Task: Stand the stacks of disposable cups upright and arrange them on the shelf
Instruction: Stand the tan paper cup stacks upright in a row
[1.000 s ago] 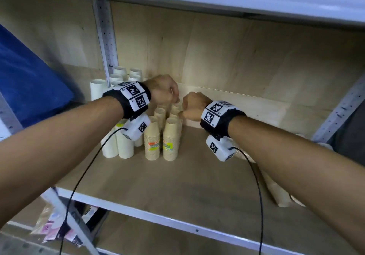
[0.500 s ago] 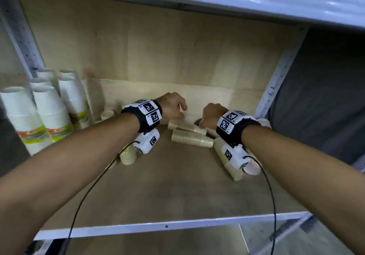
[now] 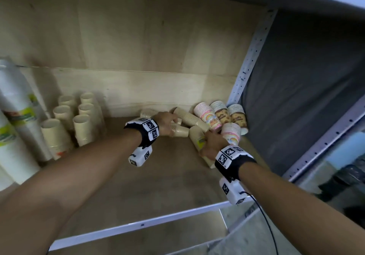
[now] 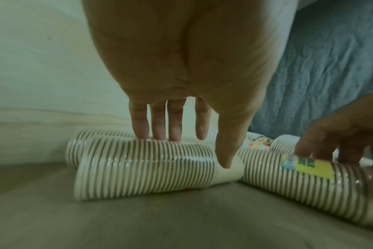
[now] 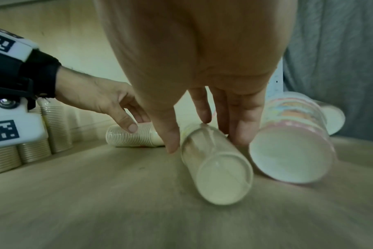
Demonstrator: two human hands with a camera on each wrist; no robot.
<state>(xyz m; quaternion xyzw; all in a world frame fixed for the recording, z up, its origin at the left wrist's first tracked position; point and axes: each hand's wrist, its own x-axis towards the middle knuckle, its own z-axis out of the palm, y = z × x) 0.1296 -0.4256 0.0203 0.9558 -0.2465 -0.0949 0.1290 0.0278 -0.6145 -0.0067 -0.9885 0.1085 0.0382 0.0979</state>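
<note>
Wooden shelf board point(image 3: 122, 191) with a plywood back carries everything. On it the left hand point(image 3: 166, 125) reaches over a short tan cup stack point(image 4: 147, 170) lying on its side, fingers point(image 4: 158, 124) nearly straight with the tips touching its top and the thumb against its base end; the grasp is loose and unclosed. Just beside it the right hand point(image 3: 214, 143) straddles a plastic-wrapped, labelled stack point(image 5: 215, 161), also lying flat, thumb on one side and fingers on the other. A pastel printed stack point(image 5: 292, 146) lies touching the wrapped one. Upright tan stacks point(image 3: 79, 120) stand at the left.
</note>
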